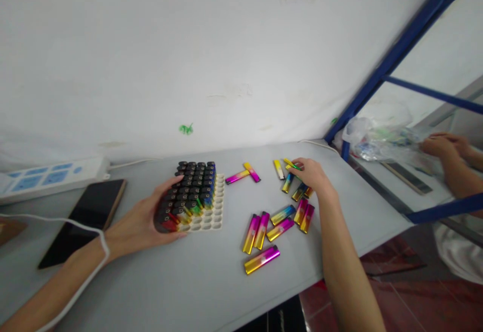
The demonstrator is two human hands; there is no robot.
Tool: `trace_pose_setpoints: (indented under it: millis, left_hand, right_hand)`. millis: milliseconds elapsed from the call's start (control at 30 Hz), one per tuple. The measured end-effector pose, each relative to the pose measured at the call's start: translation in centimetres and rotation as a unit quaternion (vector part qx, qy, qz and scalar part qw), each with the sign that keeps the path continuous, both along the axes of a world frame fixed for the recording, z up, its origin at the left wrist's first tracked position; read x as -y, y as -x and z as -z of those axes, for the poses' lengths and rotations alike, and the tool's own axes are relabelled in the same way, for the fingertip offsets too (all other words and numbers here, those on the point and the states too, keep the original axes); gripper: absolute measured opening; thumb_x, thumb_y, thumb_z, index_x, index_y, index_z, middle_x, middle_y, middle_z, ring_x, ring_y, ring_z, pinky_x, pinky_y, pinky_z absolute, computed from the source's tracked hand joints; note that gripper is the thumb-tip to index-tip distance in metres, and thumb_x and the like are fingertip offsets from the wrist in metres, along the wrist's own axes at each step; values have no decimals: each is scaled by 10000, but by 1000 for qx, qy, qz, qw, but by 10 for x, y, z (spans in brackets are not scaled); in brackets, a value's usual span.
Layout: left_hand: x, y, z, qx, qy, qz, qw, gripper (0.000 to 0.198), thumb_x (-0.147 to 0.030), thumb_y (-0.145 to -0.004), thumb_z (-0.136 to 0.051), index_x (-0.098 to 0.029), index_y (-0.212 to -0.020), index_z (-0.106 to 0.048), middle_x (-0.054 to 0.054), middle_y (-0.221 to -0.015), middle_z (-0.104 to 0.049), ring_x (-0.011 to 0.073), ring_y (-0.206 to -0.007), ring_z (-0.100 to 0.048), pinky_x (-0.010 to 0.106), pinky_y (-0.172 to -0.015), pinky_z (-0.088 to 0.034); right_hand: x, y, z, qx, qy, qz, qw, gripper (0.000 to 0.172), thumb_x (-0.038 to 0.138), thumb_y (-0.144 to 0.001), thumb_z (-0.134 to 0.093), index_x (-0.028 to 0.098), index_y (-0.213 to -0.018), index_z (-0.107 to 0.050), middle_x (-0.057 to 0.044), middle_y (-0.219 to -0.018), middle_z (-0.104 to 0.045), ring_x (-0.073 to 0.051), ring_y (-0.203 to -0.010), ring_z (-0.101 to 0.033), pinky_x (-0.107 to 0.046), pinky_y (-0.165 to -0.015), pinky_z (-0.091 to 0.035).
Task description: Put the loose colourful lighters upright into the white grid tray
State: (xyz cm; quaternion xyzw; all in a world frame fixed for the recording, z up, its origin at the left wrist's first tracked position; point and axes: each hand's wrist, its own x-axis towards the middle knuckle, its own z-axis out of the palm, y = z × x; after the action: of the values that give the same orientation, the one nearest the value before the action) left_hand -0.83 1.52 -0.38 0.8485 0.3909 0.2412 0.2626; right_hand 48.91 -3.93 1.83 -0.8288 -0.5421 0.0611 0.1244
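A cream tray (pixel 215 216) with round holes sits on the grey table (pixel 188 281), and many rainbow lighters (pixel 192 186) stand upright in it, black tops up. My left hand (pixel 145 221) grips the tray's near left corner, fingers curled round it. My right hand (pixel 311 176) reaches into a scatter of loose lighters (pixel 279 219) lying flat, and its fingers are closed on a yellow-green lighter (pixel 292 164). More loose lighters (pixel 243 173) lie behind, near the wall.
A black phone (pixel 85 219) and a white power strip (pixel 49 176) lie at the left, with a white cable (pixel 90 236) over my left wrist. A blue metal frame (pixel 396 55) rises at the right. Another person's hands (pixel 443 146) work beside a plastic bag (pixel 377 131).
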Motion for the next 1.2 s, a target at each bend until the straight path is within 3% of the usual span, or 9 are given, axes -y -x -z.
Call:
trace_pose_setpoints:
  millis: [233, 367, 467, 767, 900, 1200]
  left_hand:
    - [-9, 5, 0, -2, 0, 24, 1000, 1211, -566, -766, -874, -365, -1806, -286, 132, -1724, -629, 456, -1450, -717, 641, -1274, -541]
    - [-17, 11, 7, -1, -22, 60, 998, 1271, -541, -767, -903, -331, -1828, -237, 165, -1718, -627, 428, -1413, -752, 607, -1233, -595]
    - [-17, 13, 12, 4, -30, 50, 998, 1256, -562, -777, -890, -353, -1832, -242, 135, -1723, -627, 432, -1422, -747, 616, -1226, -605]
    - [-21, 15, 21, -10, -47, 51, 998, 1297, -627, -769, -880, -378, -1843, -197, 120, -1708, -646, 420, -1352, -790, 590, -1212, -621]
    - [-22, 16, 23, -9, -60, 55, 997, 1293, -619, -778, -884, -394, -1845, -188, 106, -1743, -611, 425, -1383, -774, 600, -1231, -604]
    - [-19, 14, 19, -13, -67, 53, 996, 1299, -640, -787, -881, -387, -1848, -176, 108, -1761, -593, 426, -1388, -773, 587, -1200, -633]
  right_hand:
    - [1, 1, 0, -15, 7, 0, 1000, 273, 277, -1064, -775, 183, -1308, -855, -145, -1225, -881, -289, -1135, -826, -344, -949, -577]
    - [0, 0, -2, -24, 8, 17, 1000, 274, 312, -1050, -805, 168, -1278, -857, -150, -1186, -882, -286, -1111, -828, -333, -937, -583]
    - [0, 1, -3, -34, 7, 16, 999, 258, 295, -1037, -820, 156, -1252, -857, -157, -1187, -880, -282, -1094, -830, -332, -942, -589]
    - [0, 7, -3, -106, -32, -87, 990, 156, 248, -1029, -782, 215, -1149, -877, -80, -1134, -902, -241, -957, -837, -332, -936, -615]
    - [2, 10, -6, -117, -18, -131, 984, 220, 281, -1094, -687, 195, -1146, -883, -96, -1129, -907, -250, -949, -841, -334, -915, -614]
    - [-3, 14, 0, -78, -30, -149, 985, 179, 256, -1044, -751, 189, -1132, -892, -118, -1121, -893, -272, -986, -835, -360, -961, -617]
